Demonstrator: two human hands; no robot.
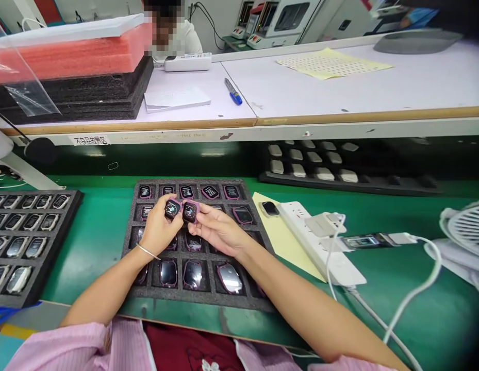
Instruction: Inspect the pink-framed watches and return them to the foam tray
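Fingers closed, the left hand point(160, 226) grips one lit watch point(172, 209) — just beside it, the right hand point(219, 232) pinches a second lit watch point(190, 212). Both are held above a dark foam tray point(208, 299) with more watches in its cells. Rightward lie a yellow sheet point(287, 247) and white power strip point(320, 252) — leftward, another loaded tray point(55, 239).

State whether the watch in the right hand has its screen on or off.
On: lit, coloured graphics show on the dark face of the watch in the right hand.
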